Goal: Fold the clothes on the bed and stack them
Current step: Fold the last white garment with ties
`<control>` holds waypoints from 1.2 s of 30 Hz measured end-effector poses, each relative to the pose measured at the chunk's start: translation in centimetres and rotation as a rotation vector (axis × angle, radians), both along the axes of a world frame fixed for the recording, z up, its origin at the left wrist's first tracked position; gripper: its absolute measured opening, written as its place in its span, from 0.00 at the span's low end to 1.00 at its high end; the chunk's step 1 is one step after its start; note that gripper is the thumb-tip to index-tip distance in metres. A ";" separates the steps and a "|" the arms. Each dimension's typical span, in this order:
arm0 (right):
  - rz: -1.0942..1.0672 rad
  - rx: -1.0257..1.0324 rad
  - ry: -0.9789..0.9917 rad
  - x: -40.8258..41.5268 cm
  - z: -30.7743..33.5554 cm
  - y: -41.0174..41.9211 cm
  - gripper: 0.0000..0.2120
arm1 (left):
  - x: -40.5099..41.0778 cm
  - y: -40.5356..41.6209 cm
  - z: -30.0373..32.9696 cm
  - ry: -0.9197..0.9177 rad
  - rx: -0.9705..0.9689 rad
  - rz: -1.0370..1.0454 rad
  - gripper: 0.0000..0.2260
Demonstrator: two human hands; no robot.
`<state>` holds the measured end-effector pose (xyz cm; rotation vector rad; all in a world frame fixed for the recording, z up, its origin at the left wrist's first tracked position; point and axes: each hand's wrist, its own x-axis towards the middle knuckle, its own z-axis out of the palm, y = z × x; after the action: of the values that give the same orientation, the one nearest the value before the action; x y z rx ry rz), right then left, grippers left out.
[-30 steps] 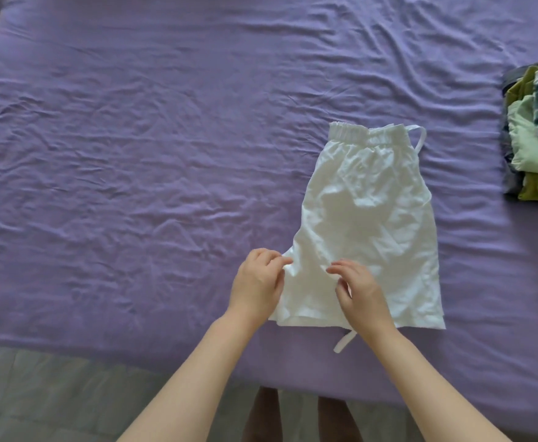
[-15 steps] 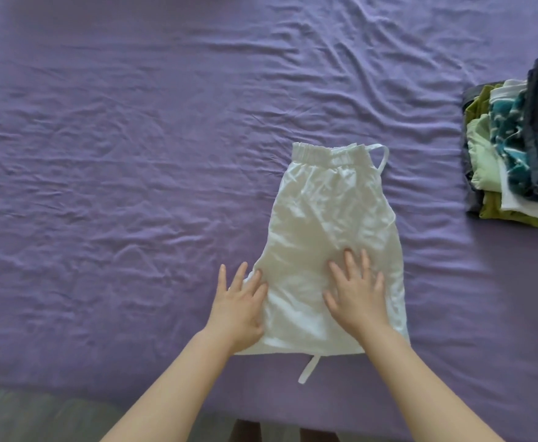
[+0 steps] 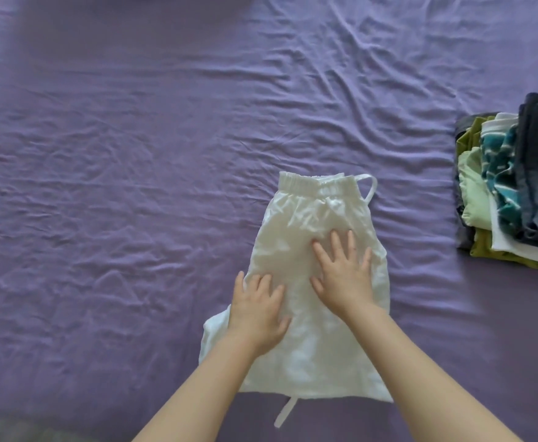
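Observation:
White shorts [image 3: 296, 224], folded in half lengthwise, lie flat on the purple bed sheet [image 3: 118, 186], elastic waistband away from me and a drawstring trailing past the near hem. My left hand [image 3: 256, 311] rests flat on the left side of the shorts, fingers spread. My right hand [image 3: 344, 272] lies flat on the middle of the shorts, a little farther up, fingers spread. Neither hand grips the cloth. A stack of folded clothes [image 3: 513, 183] sits at the right edge of the bed: dark blue on top, then teal patterned, white and green pieces.
The wrinkled sheet stretches wide to the left and far side. The near edge of the bed [image 3: 22, 422] shows at the bottom left, with grey floor beyond it.
Both hands went from pinching the lower hem to lying flat and have slid up the shorts toward the waistband. The view has shifted, bringing more of the stack into sight.

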<state>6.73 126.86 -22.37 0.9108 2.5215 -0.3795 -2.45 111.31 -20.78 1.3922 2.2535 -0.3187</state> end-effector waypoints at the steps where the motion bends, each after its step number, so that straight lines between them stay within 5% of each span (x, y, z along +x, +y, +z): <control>1: -0.005 0.017 0.059 -0.6 0.0 0.1 0.33 | -0.3 1.1 0.3 0.056 0.104 0.000 0.27; 3: 0.016 0.038 0.109 -1.7 -0.3 1.1 0.33 | -1.7 3.9 0.3 0.086 0.206 -0.036 0.26; 12: 0.139 -0.033 -0.067 -2.9 -2.5 7.2 0.30 | -8.4 12.2 -2.7 0.018 -0.221 -0.123 0.53; 15: 0.114 -0.021 0.141 -3.8 -1.1 8.0 0.26 | -8.5 13.0 -2.0 -0.058 -0.188 -0.090 0.46; 19: -0.123 0.155 0.522 -4.5 0.1 10.0 0.23 | -9.8 14.3 -0.8 0.027 0.376 0.172 0.17; 21: -0.213 0.064 0.483 -5.7 -0.2 11.4 0.28 | -11.0 15.6 -0.9 -0.054 0.466 0.350 0.20; 25: -0.273 -0.233 0.304 -7.9 -1.6 13.9 0.39 | -13.0 18.2 -1.4 -0.492 0.347 0.653 0.37; 29: -0.382 -0.363 0.282 -8.3 -0.6 14.9 0.43 | -13.6 18.7 -1.0 -0.656 0.387 0.760 0.38; 36: -0.359 -0.282 0.451 -4.3 4.7 11.7 0.15 | -11.9 15.2 3.7 -0.733 0.403 0.621 0.23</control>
<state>2.44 138.58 -17.66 1.2751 2.5797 -1.1347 -14.30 126.50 -17.03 0.7048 2.0050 0.7607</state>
